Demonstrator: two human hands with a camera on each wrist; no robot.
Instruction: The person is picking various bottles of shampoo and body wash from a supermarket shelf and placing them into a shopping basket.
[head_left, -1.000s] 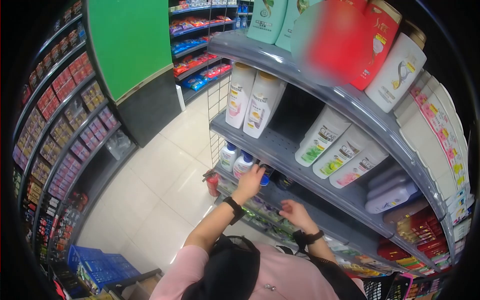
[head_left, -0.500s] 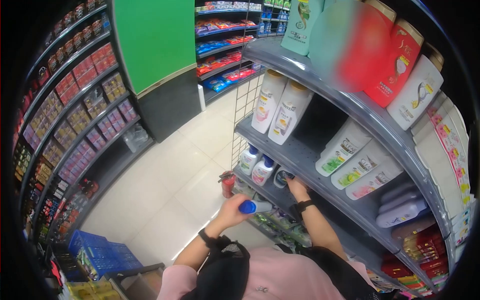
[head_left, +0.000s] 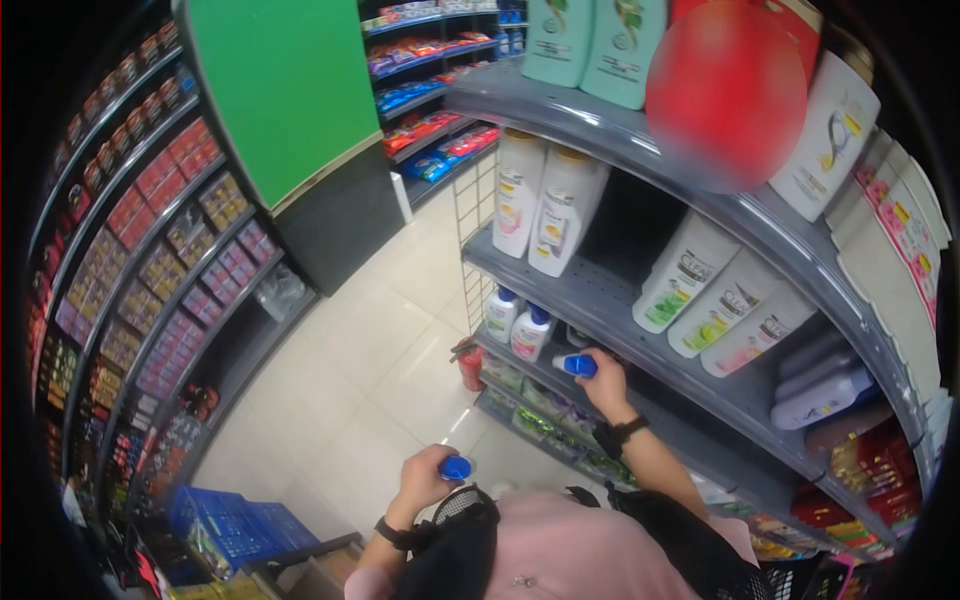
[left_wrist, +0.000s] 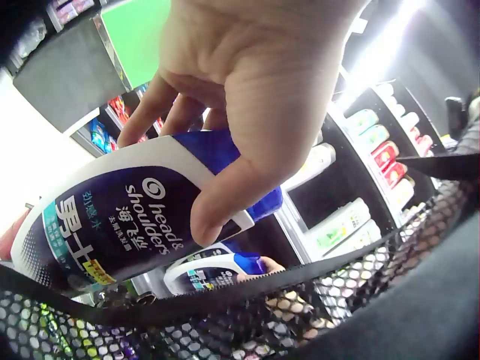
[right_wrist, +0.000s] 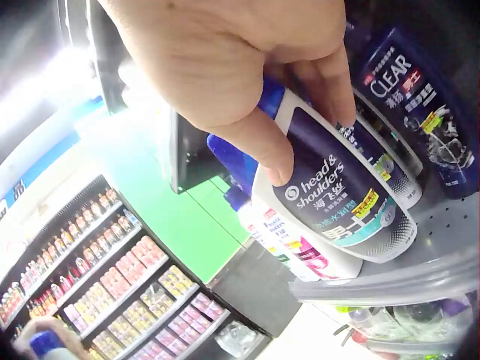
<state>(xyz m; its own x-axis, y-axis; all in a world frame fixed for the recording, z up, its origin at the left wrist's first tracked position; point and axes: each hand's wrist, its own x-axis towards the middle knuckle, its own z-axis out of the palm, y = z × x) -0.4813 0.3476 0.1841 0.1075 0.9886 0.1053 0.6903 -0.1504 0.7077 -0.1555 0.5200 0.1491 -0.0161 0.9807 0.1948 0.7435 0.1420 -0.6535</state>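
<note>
Near the body, my left hand (head_left: 422, 482) grips a shampoo bottle by its blue cap (head_left: 455, 468). In the left wrist view this Head & Shoulders bottle (left_wrist: 112, 217) lies tilted, its dark label showing, with the thumb across its neck. At the lower shelf my right hand (head_left: 608, 388) grips a second blue-capped shampoo bottle (head_left: 577, 365). Its dark label faces the right wrist view, where that bottle (right_wrist: 341, 191) leans over the shelf's front edge. Behind it are another bottle of the same kind (right_wrist: 386, 161) and a dark CLEAR bottle (right_wrist: 424, 112).
Two white, blue-capped bottles (head_left: 530, 332) stand left of the right hand. Above is a shelf (head_left: 560, 283) with Pantene and CLEAR bottles. A red fire extinguisher (head_left: 469, 368) stands by the rack's end. Blue crates (head_left: 240, 530) are at lower left; stocked shelves line the far left.
My left hand has taken a shampoo bottle off the lower shelf and drawn it down toward the body. My right hand has reached to the shelf and taken hold of a second one.
</note>
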